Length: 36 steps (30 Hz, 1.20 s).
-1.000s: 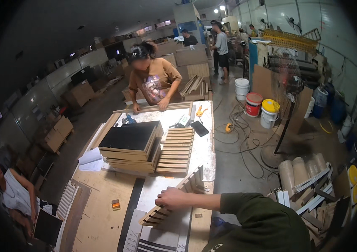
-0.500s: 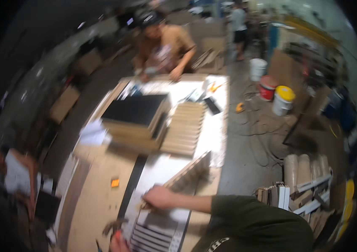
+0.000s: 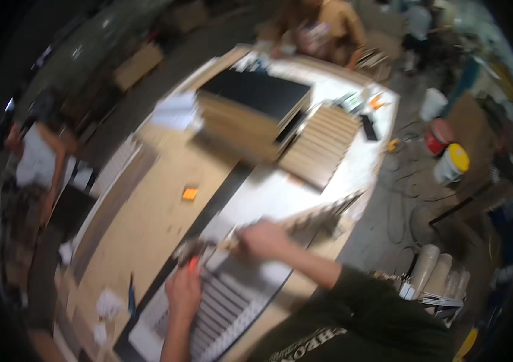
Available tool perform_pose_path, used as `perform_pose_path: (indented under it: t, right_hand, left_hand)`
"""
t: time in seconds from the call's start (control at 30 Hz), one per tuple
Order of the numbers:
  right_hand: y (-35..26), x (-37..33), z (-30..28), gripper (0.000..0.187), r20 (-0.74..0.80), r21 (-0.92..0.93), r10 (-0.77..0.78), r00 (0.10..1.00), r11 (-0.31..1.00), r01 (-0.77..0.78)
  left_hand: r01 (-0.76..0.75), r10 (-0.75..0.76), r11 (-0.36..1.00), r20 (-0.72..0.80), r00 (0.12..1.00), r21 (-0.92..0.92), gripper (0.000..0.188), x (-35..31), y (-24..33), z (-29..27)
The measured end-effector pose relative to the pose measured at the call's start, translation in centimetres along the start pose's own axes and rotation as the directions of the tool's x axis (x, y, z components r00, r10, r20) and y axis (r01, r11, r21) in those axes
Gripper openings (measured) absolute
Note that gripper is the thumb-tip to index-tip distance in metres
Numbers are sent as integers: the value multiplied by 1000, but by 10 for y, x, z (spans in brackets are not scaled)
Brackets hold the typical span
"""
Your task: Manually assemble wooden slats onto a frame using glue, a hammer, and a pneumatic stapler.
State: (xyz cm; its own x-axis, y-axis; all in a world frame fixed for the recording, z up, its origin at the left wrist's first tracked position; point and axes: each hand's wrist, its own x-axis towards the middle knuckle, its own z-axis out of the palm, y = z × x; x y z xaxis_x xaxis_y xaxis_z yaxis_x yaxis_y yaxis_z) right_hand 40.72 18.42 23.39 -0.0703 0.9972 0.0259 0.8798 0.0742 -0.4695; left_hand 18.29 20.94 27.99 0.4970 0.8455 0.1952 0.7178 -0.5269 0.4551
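Note:
My left hand (image 3: 183,291) is closed around the orange-red grip of a hammer (image 3: 194,264), its blurred metal head next to the near end of a ridged wooden panel (image 3: 323,218). Wrapped over that same end, my right hand (image 3: 262,240) holds the panel on edge, its far end pointing right and away. Whether the hammer touches the panel cannot be made out. Below both hands lies a sheet with dark stripes (image 3: 223,304) on the table. Beyond them, another ridged wooden panel (image 3: 321,148) lies flat beside a stack of boards with a black top (image 3: 256,93).
On the worktable (image 3: 148,208) are an orange block (image 3: 189,193), white papers (image 3: 175,111), a blue pen-like tool (image 3: 131,294) and a dark flat device (image 3: 368,127). One person (image 3: 323,30) stands at the far end, another (image 3: 39,157) at left. Buckets (image 3: 452,163) and cables lie right.
The view has swung, so the table sits farther right and higher. My left hand and the hammer have come up near the panel's end. My right hand still grips the panel.

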Motion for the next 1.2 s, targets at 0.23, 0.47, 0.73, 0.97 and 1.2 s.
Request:
perform_pose_path:
  t: [0.23,0.47,0.73,0.97,1.2]
  right_hand:
    - [8,5,25,15,-200,3,-112,973,993,115]
    - [20,12,27,20,-224,-16,-166,960,986,166]
    - [27,5,12,40,-188,-119,-198,962,977,178]
    - [29,5,13,43,-208,-26,-179,962,984,178]
    - [30,8,12,42,-174,-17,-171,970,985,170]
  left_hand:
    - [-19,18,999,23,1000,28,25,0,-6,2]
    - [-21,9,989,86,996,144,24,11,-3,16]
    - [-18,11,996,78,997,83,25,11,-22,23]
    - [-81,80,996,-43,996,-32,26,12,-15,17]
    - [-84,76,993,110,991,77,25,13,8,16]
